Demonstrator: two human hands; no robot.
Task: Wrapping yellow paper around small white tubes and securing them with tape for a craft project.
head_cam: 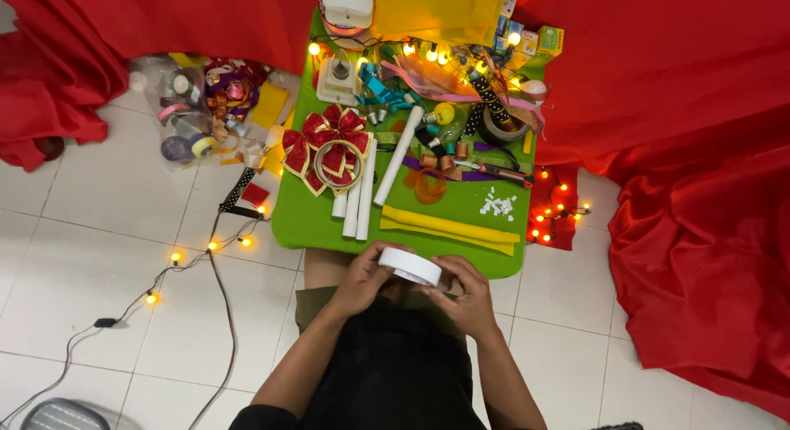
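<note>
- Left hand (360, 278) and right hand (466, 292): both hold a white roll of tape (409, 266) between them, over the lap, just off the near edge of the green table (306, 220). The left grip is closed on the roll's left side, the right grip closed on its right rim.
- Risk, as a judgement: the roll is tilted and held only by its edges, so a loosened grip could drop it to the tiled floor (99, 232), where it may roll off.
- Risk: a freed tape end could stick to the fingers or to the yellow felt strip (448, 228) lying just beyond the hands.
- Edges: the table's near edge is close to the knuckles; white paper tubes (359, 201) and a red ribbon bow (327, 148) lie near the left side.
- Open room: a bare green patch sits near the white scraps (497, 204); the far half is crowded with string lights (428, 53) and ribbons.
- A light cord (216, 265) trails over the floor at left; red cloth (683, 150) closes off the right.
</note>
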